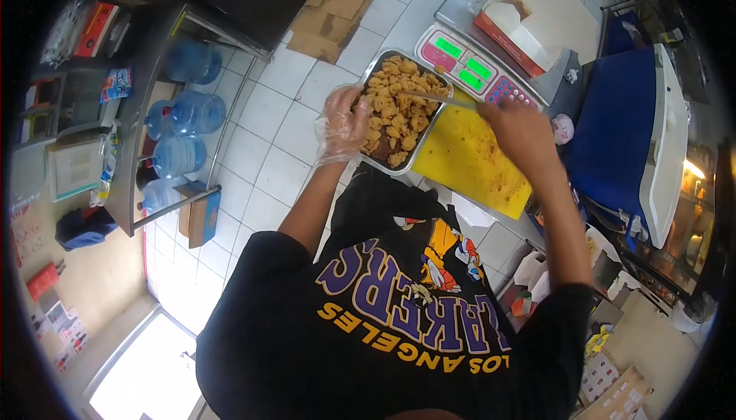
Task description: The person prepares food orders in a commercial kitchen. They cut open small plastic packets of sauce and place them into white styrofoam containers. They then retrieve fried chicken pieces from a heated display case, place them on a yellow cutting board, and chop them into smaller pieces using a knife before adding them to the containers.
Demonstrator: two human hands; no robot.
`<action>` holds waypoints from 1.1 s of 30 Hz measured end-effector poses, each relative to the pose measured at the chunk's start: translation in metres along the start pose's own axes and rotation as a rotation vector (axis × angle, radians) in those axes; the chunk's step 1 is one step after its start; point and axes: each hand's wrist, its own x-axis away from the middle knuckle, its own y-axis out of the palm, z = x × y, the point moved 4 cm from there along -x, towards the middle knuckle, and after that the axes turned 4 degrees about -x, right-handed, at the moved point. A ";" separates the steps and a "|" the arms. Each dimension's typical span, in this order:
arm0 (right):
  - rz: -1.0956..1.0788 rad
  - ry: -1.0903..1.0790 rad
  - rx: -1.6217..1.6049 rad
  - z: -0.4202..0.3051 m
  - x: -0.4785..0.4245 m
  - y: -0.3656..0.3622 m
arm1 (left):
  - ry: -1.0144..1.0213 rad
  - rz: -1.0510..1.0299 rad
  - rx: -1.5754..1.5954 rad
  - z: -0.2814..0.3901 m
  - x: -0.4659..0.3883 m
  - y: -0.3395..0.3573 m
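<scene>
A rectangular metal tray [432, 150] holds many browned pieces of fried, breaded food [397, 98]. My left hand [345, 124], in a clear plastic glove, grips the tray's left rim, its fingertips beside the pieces. Bare, my right hand [520, 135] is closed around a long narrow metal utensil [440, 98]. That utensil reaches over the tray's right rim, its far end among the pieces; whether it is a knife or tongs is unclear. Under my right hand lies a yellow cutting board [468, 161] with reddish-brown crumbs and stains.
Beyond the board stands a digital scale [428, 46] with lit green displays, an open red-and-white carton [512, 40] nearby. A blue insulated bag [612, 127] is at the right. Large water bottles [195, 112] fill a rack at the left. Flattened cardboard [339, 12] covers some floor tiles.
</scene>
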 end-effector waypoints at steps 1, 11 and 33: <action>0.064 -0.143 0.106 0.002 -0.019 0.000 | 0.012 -0.018 0.009 0.002 0.001 0.003; -0.106 -0.499 0.438 -0.013 -0.040 -0.033 | 0.182 -0.287 -0.138 0.049 0.023 0.008; 0.070 0.492 -0.426 0.056 0.145 0.037 | 0.067 -1.032 -0.648 0.077 -0.047 0.097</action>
